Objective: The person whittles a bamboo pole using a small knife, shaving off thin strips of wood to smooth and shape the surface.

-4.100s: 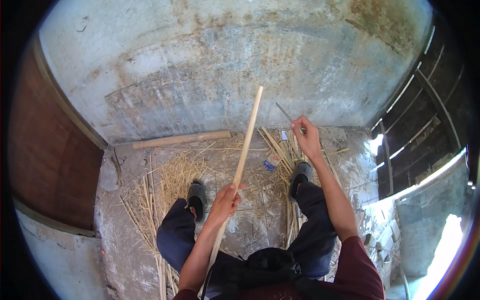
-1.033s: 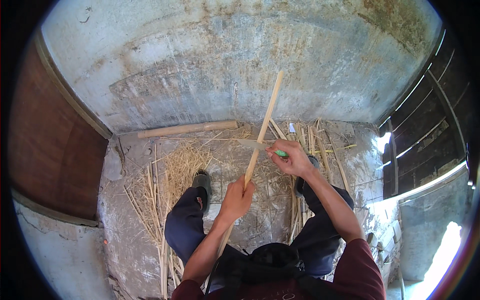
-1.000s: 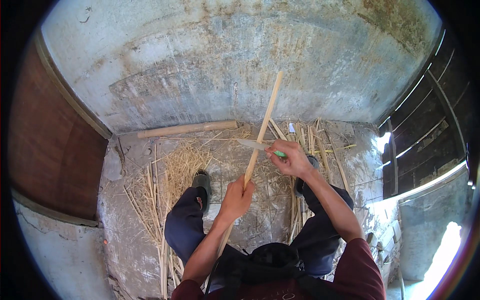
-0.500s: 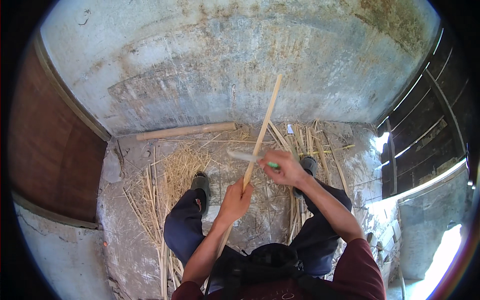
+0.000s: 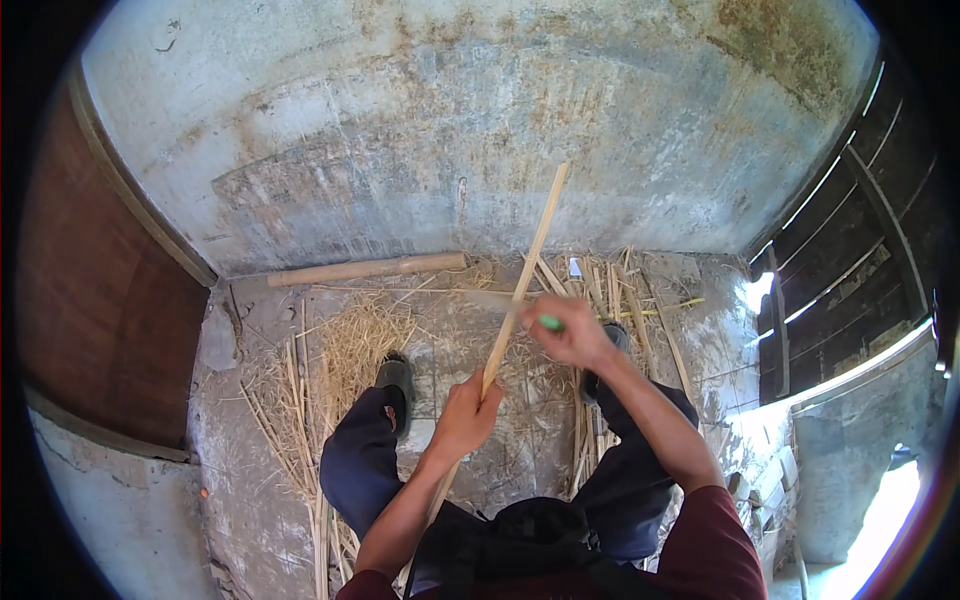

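Note:
My left hand (image 5: pixel 466 415) is closed round a long pale bamboo strip (image 5: pixel 536 248). The strip slants from beside my left forearm up and away toward the wall. Closed on the green handle of a knife (image 5: pixel 550 322), my right hand (image 5: pixel 568 332) is against the strip's right side, above my left hand. The knife's blade is smeared by motion and reaches leftward across the strip. Where exactly its edge meets the strip I cannot tell.
Pale shavings (image 5: pixel 365 335) are heaped by my left shoe (image 5: pixel 396 392). Several cut strips (image 5: pixel 300 400) lie on the left, more beyond my right shoe (image 5: pixel 615 340). A bamboo pole (image 5: pixel 370 268) lies along the stained wall (image 5: pixel 400 150). A brown door panel (image 5: pixel 110 280) stands left, dark boards (image 5: pixel 850 270) right.
The strip's far end has dipped slightly toward me. The blade, fairly clear before, is now blurred and fainter. My right hand stays near the same spot, and the view has shifted a little.

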Demonstrator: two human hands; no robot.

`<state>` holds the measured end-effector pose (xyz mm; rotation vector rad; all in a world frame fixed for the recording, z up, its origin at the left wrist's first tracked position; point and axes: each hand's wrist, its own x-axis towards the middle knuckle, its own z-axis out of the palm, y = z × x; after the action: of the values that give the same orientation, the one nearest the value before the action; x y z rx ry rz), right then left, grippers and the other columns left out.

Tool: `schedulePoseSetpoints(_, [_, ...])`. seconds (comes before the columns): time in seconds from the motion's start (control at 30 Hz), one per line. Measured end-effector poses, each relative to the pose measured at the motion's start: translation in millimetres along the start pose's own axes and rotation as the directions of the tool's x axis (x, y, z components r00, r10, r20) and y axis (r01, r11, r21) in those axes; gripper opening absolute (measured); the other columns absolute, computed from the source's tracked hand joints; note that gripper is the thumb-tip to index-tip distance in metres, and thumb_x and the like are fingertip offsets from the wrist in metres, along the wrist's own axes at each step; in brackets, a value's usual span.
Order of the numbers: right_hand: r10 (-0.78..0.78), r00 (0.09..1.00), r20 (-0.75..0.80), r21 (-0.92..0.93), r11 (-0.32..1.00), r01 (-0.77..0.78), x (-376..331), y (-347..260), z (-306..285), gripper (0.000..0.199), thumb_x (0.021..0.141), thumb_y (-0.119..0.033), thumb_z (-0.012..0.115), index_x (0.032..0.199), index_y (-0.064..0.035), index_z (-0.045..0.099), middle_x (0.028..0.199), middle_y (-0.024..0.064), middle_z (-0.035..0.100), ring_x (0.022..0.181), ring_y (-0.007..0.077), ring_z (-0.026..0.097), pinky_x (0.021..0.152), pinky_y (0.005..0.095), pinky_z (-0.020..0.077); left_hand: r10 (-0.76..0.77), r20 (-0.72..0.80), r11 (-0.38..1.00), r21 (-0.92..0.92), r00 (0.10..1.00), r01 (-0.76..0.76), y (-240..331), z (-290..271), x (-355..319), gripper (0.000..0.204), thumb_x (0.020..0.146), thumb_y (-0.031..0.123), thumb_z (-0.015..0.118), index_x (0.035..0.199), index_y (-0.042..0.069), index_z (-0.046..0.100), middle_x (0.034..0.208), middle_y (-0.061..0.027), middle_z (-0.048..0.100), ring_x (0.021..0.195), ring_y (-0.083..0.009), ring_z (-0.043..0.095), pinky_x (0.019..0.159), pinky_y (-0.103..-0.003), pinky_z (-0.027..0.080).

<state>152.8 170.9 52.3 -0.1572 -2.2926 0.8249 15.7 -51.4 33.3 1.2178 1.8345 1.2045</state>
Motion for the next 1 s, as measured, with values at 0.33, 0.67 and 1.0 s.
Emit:
schedulePoseSetpoints(0.33, [0.24,0.959,-0.149,-0.143,0.955,-0.261,16,28,-40,0.008,0.099,-0.009,0.07,0.102,-0.0019,0.067,0.082,0.0158,0.071,0.07,0.031,0.07,0.065,0.041,0.052,-0.021,0.067,0.999,-0.044,0.998,0.024,-2,8,1,0.032,0.11,0.024,0.057,0.094,-0.003,0.058,0.065,-0.0119,0.051,0.061,-0.0174,0.048,0.059,-0.043,0.041])
schedulePoseSetpoints(0.67, [0.331,0.942,0.046,-0.148,0.935,-0.322,2,-2,-11,0.043,0.092,-0.012,0.07,0.127,-0.0047,0.046,0.092,0.0193,0.066,0.084,0.0446,0.071,0.073,0.0504,0.0535,-0.138,0.168,0.931,-0.315,0.976,0.186,-24,8,12,0.034,0.112,0.03,0.05,0.088,0.006,0.053,0.067,0.0006,0.048,0.054,-0.0104,0.042,0.052,-0.033,0.035])
schedulePoseSetpoints(1.0, [0.275,0.951,0.144,-0.119,0.958,-0.259,-6,-20,5,0.031,0.1,-0.018,0.072,0.123,-0.007,0.055,0.09,0.015,0.067,0.076,0.0371,0.07,0.068,0.0485,0.052,-0.246,0.277,0.745,-0.56,0.929,0.364,2,-8,15,0.024,0.113,0.026,0.046,0.097,0.007,0.047,0.065,0.0036,0.039,0.042,-0.0065,0.032,0.039,-0.027,0.024])
